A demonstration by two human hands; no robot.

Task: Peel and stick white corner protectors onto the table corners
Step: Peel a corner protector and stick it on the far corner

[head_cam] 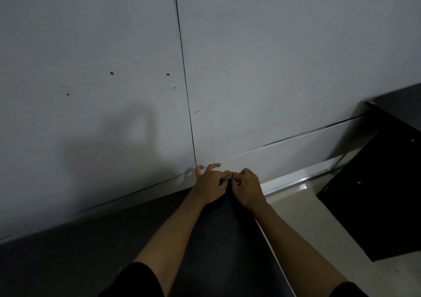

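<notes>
Both hands meet at the far right corner of a dark table [95, 246], close to the grey wall. My left hand [209, 184] lies over the corner with its fingers spread toward the wall. My right hand [247, 186] pinches a small pale piece, a corner protector [230, 176], right at the table corner. Only a sliver of that piece shows between the fingertips. The corner itself is hidden under the hands. Whether the left hand's thumb also grips the piece cannot be made out.
A grey panelled wall [250, 69] with a vertical seam and small holes stands just behind the table. To the right lies pale tiled floor [303, 217], and a black shelf or table [391, 183] stands at the far right.
</notes>
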